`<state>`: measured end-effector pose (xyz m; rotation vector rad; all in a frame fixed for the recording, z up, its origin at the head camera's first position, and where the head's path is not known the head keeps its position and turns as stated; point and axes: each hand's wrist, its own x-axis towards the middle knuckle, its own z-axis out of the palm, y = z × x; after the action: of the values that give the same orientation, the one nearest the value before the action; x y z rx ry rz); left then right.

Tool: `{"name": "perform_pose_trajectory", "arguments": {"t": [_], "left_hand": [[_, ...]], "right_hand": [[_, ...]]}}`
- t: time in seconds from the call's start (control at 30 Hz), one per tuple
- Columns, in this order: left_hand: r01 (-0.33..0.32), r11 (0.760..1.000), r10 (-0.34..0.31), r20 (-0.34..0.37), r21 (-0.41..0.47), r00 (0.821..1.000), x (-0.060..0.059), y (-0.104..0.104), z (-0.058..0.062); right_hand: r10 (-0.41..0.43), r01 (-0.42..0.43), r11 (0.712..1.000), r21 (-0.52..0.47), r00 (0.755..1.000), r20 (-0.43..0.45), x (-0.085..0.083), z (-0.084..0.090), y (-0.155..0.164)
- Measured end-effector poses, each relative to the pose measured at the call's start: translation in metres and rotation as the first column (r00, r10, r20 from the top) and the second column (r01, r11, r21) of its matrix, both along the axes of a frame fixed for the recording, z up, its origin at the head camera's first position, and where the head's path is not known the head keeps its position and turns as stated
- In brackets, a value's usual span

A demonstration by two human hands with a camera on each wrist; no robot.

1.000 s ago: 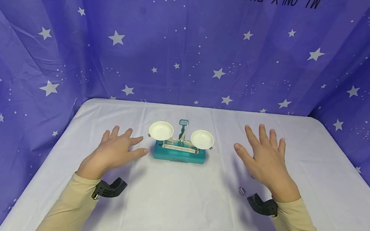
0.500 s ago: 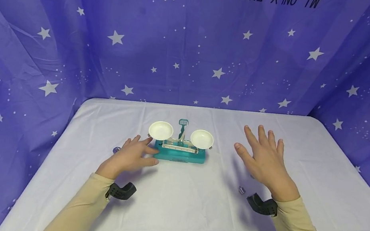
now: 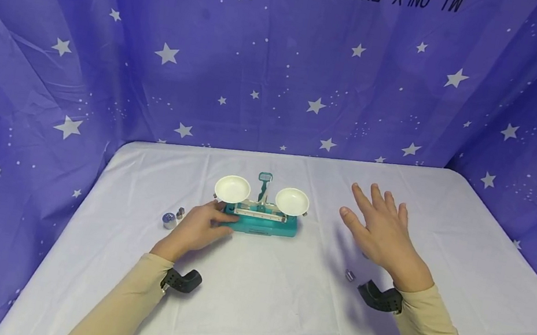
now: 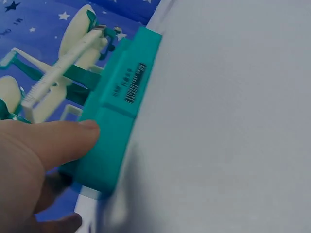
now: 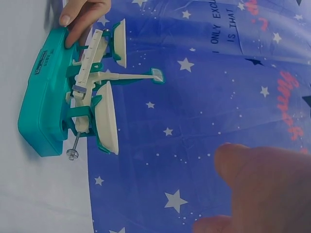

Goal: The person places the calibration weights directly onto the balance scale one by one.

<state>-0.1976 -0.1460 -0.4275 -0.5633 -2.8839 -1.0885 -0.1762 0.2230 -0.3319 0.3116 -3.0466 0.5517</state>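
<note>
We see the scale (image 3: 261,213) at the centre of the head view, standing on the white table (image 3: 277,309). Our left hand (image 3: 198,226) sits just left of centre and grips the left end of the teal base: the wrist view shows the thumb (image 4: 63,141) pressed on the front face of the base (image 4: 116,126), and the right wrist view shows the fingers (image 5: 82,14) curled over the base's top at the upper left of that frame. Both white pans, the left pan (image 3: 232,188) and the right pan (image 3: 292,201), sit about level on either side of the pointer post (image 3: 264,185).

Our right hand (image 3: 382,232) hovers right of centre, well apart from the scale, fingers spread wide and holding nothing. In its own wrist view only blurred fingertips (image 5: 257,165) show at the lower right.

Two small metal weights (image 3: 169,220) stand on the table just left of our left hand, the larger one nearer us and the smaller (image 3: 180,213) behind it. Another small weight (image 3: 350,275) lies beside our right wrist. A purple curtain (image 3: 213,53) with white stars fills the upper half of the frame
</note>
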Motion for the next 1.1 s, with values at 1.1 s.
{"name": "perform_pose_trajectory", "arguments": {"t": [1.1], "left_hand": [[-0.046, 0.979, 0.067, -0.104, 0.198, 0.992, -0.008, 0.001, -0.027]], "right_hand": [[0.012, -0.009, 0.999, -0.051, 0.999, 0.047, -0.004, 0.003, 0.009]]}}
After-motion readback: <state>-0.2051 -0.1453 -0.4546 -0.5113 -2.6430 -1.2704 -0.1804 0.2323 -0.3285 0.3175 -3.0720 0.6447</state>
